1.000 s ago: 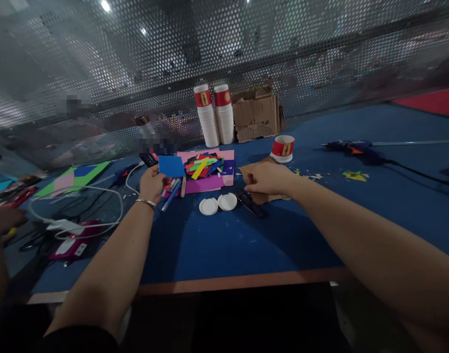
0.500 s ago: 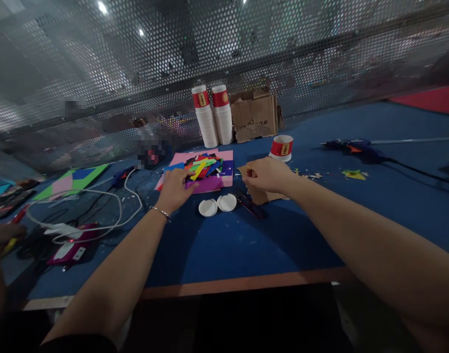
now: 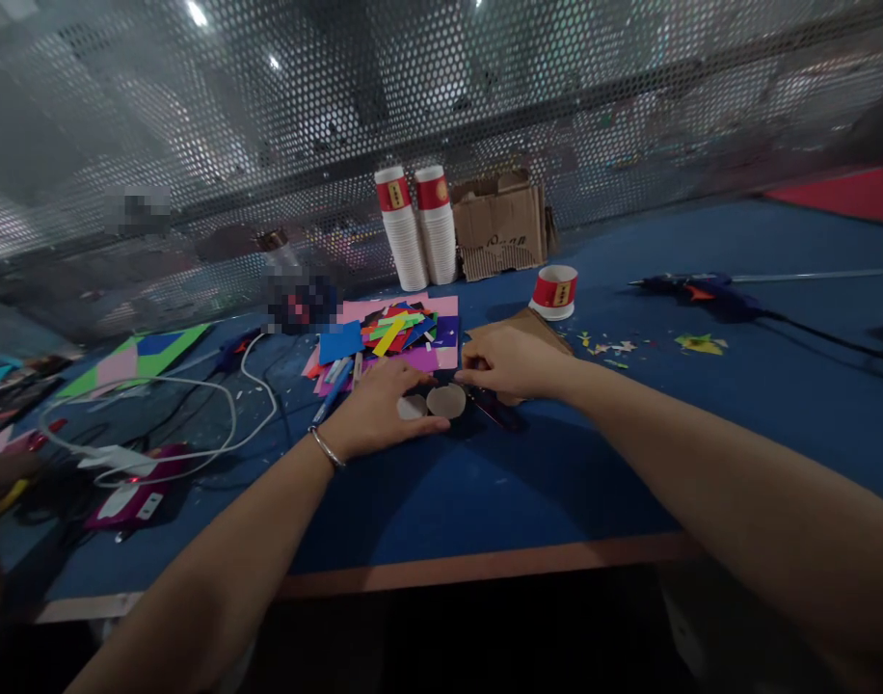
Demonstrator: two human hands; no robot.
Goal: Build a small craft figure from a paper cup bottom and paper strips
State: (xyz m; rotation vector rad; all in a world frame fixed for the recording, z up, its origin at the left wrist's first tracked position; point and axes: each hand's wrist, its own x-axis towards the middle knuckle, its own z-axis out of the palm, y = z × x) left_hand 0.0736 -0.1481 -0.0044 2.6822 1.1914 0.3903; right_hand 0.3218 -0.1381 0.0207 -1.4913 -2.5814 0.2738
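No word can be read for certain. On the far side of the bench [image 3: 557,492], the box [image 3: 495,224] bears dark, slanting script [image 3: 505,241] across its front; it may end in "an", but the first letters are unclear. Left of it, the left cup stack [image 3: 405,246] has an upright gold label [image 3: 393,196] with dark characters, too small to read. The right stack [image 3: 437,241] shows a round gold mark [image 3: 442,192]. The single cup [image 3: 549,293], nearer and right, carries a gold label [image 3: 562,293] with dark characters, equally illegible.

A blue table [image 3: 499,511] is edged with a reddish-brown strip [image 3: 485,571]. It is backed by a perforated grey screen [image 3: 557,87], where small bright lights [image 3: 196,13] are seen high up.
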